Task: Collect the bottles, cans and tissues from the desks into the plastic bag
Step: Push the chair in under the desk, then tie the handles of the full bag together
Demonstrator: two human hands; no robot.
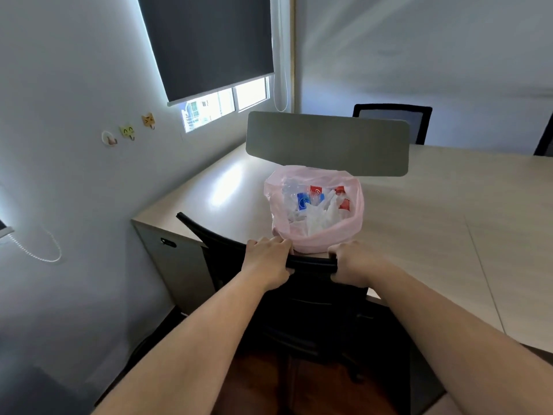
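A pink plastic bag (317, 239) stands open on the beige desk (419, 229), near its front edge. Inside it lie clear plastic bottles (291, 199) with blue labels, red cans (316, 191) and white tissues (321, 218). Just in front of the bag, my left hand (267, 259) and my right hand (354, 263) both grip the top edge of a black office chair's backrest (311, 262), fingers curled over it. Neither hand touches the bag.
A grey divider panel (327, 143) stands on the desk behind the bag. Another black chair (395, 121) sits at the desk's far side. A window with a dark roller blind (206, 46) is on the left wall, above cat-shaped hooks (128, 131).
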